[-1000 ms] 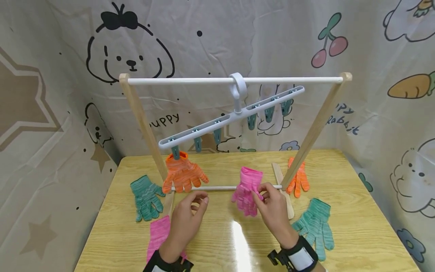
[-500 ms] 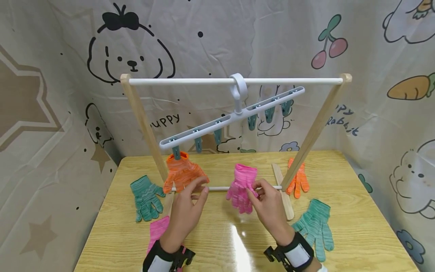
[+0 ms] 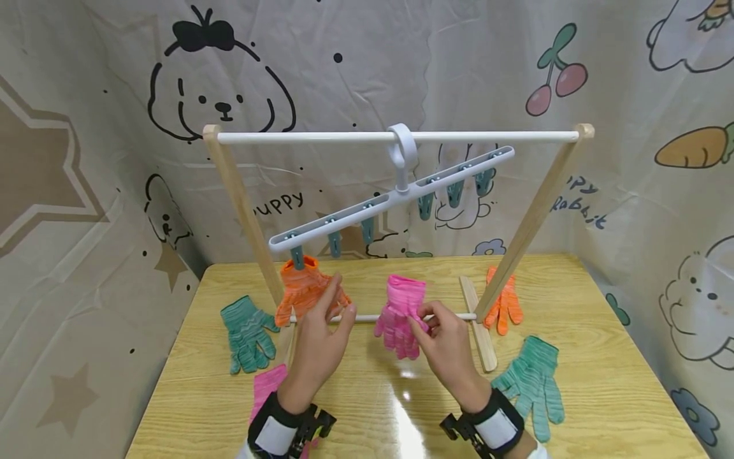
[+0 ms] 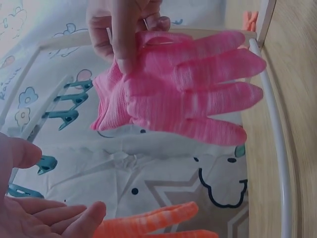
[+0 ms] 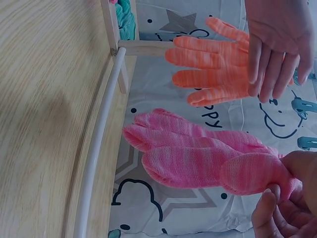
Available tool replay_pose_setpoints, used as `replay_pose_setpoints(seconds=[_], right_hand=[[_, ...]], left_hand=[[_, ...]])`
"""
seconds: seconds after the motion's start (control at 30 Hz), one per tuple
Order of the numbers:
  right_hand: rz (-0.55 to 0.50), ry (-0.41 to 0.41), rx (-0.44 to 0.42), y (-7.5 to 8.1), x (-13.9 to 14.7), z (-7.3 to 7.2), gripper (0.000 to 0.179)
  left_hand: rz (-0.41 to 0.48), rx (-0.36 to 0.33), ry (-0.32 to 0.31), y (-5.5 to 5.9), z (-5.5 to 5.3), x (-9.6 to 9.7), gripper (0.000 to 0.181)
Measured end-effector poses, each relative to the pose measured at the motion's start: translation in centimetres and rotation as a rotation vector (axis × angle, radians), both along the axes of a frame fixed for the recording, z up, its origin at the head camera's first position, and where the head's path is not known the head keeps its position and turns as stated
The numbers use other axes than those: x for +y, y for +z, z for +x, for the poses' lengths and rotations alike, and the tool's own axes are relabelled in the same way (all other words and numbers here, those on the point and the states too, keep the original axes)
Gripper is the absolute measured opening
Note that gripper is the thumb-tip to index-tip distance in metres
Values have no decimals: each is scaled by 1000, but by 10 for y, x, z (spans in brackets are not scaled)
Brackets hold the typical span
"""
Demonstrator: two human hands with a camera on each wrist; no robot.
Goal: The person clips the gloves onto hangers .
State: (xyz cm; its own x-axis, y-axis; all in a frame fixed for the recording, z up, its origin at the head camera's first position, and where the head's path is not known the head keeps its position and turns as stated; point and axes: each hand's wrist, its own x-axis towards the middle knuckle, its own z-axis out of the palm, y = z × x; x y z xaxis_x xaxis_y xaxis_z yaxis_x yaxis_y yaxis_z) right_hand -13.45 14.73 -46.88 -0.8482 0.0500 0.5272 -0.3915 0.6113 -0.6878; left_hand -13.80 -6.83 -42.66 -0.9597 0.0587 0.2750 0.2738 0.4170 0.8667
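Note:
My right hand (image 3: 450, 350) pinches a pink knitted glove (image 3: 404, 303) by its thumb side, between thumb and fingers. The glove is held up above the table, cuff at the top and fingers hanging down. My left hand (image 3: 321, 341) holds nothing, its fingers loosely extended in front of an orange glove (image 3: 295, 296). That orange glove hangs by its cuff from the leftmost teal clip (image 3: 297, 257) of a white hanger (image 3: 395, 199). In the left wrist view, the pink glove (image 4: 158, 94) spreads sideways, with my right thumb (image 4: 124, 49) near its cuff.
The hanger hooks over a white rod (image 3: 321, 137) on a wooden frame (image 3: 527, 223), with several other clips (image 3: 367, 229) holding nothing. Green gloves (image 3: 246, 335) (image 3: 536, 382) lie at both sides. Another orange glove (image 3: 504, 303) is by the right leg; a pink glove (image 3: 266, 386) lies under my left forearm.
My right hand has carried the pink glove leftward and slightly up. My left hand has risen a little toward the hanging orange glove, its fingers straightening.

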Motion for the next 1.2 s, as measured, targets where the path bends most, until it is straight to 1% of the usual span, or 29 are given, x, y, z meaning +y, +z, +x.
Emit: replay_pose_setpoints(seconds=[0.1,0.23,0.43,0.63,0.8,0.97,1.13,1.2], right_hand=[[8,1,-6,1,-1,0,22],[9,8,-10,2,-3,0,21],[1,38,-12,3,-6,1,22],[5,53,-17,5,-8,3,21],[0,67,-26,6,-11,4,21],[-2,87,-26,6,-15,3,21],[-3,105,-15,8,-17,2,21],[-7,114,-12,9,-18,1,20]], left_hand=[[38,-8,-32,2,-2,1,63],[42,-19,-56,7,-6,2,71],[65,-16,-47,15,-12,3,78],[47,-2,-37,20,-16,3,80],[45,4,-46,24,-20,3,80],[59,27,-48,29,-26,5,83],[97,80,-49,34,-31,7,83],[104,100,-36,36,-33,7,81]])
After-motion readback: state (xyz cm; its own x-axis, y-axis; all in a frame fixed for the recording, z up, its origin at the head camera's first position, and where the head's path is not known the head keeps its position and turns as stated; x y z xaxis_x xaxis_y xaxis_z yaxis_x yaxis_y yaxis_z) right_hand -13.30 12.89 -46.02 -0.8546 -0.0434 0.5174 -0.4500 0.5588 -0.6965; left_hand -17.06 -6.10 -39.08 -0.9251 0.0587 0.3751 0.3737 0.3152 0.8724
